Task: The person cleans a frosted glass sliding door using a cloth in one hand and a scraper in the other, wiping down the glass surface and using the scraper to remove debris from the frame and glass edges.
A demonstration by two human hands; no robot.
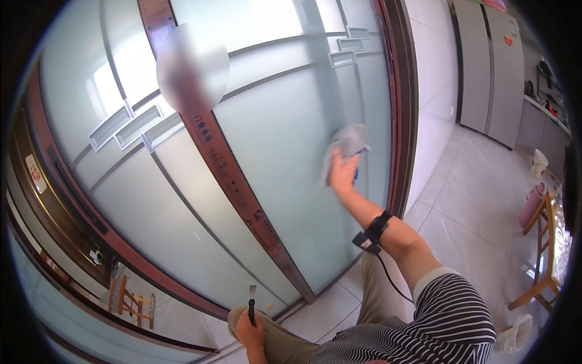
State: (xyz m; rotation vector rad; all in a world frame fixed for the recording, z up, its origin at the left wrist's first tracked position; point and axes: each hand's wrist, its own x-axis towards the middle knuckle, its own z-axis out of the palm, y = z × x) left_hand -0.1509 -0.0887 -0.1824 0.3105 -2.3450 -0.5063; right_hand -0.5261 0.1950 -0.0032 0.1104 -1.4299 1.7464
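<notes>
My right hand [343, 168] holds a grey cloth [349, 139] flat against the right-hand frosted glass panel [291, 150] of a sliding door. Hand and cloth are slightly blurred, and a bit of blue shows beside the fingers. Low in the view, my left hand [251, 332] grips the black handle of a scraper [252, 302], its flat metal blade pointing up, close by my knee. A reddish-brown door frame bar [223, 168] bearing printed writing runs between the two glass panels. Grey lines and small bevelled rectangles [138, 127] decorate the left-hand panel.
A dark brown door jamb [404, 113] borders the glass on the right. Beyond it stand a grey refrigerator [486, 68], a pink flask [532, 204], a wooden chair [543, 255] and a white bin [516, 334]. A cable hangs from a black strapped device [370, 239] on my right forearm.
</notes>
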